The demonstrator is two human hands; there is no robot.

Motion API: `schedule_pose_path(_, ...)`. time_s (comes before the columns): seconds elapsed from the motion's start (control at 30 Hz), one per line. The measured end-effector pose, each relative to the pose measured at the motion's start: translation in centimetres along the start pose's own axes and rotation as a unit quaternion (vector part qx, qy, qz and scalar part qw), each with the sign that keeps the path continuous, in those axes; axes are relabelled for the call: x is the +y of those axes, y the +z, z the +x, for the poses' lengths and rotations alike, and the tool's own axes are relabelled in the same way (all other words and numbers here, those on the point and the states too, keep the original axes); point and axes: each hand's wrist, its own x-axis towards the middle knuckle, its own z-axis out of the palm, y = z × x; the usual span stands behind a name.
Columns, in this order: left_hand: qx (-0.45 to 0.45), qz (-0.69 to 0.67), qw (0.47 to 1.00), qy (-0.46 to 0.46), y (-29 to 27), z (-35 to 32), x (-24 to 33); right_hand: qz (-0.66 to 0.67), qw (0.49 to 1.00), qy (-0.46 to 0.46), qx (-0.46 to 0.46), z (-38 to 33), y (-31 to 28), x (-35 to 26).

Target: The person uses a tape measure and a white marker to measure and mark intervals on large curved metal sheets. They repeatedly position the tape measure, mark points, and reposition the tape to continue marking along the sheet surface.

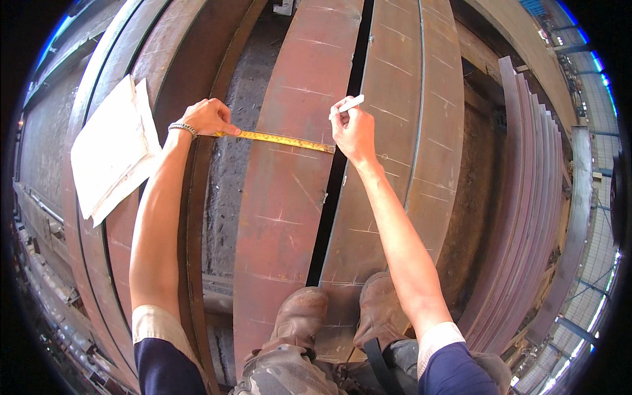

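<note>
1. From my end, the left hand [207,118] is pinching a yellow tape measure [283,139], thumb and fingers closed on its left end. There's a chain bracelet [183,128] on that wrist.
2. The tape is pulled out pretty straight, spanning the dirty trough [253,72] and lying across the reddish steel beam [283,191]. Its far tip sits right by that beam's right edge.
3. I've got the right hand [354,135] curled round a white stick [355,101], just beside the tape's tip. Can't tell from here if the hand touches the tape.
4. That trough holds dark grit and a few loose bits, nothing I can make out any better.
5. Right of the reddish beam is a narrow black gap [327,240], then a brown beam [382,99]. Thin white marks run over both.
6. Over on the left, some white papers [115,155] lie on another set of beams, near the left forearm.
7. Brown boots [303,313] are planted at the bottom, and a row of steel strips [520,217] stands off to the right.
</note>
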Motion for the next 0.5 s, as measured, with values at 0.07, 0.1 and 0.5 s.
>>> schedule_pose_path(0.07,0.001,-0.002,1.0,0.002,-0.1,-0.1,-0.1,0.027,0.999,0.021,-0.001,0.1,0.1,-0.2)
schedule_pose_path(0.1,0.002,-0.003,1.0,0.003,-0.1,-0.2,-0.1,0.041,0.999,0.031,-0.002,0.2,0.3,-0.3)
schedule_pose_path(0.5,0.011,-0.01,1.0,0.023,-0.1,0.0,0.0,0.184,0.95,0.16,-0.197,1.1,5.0,-3.5)
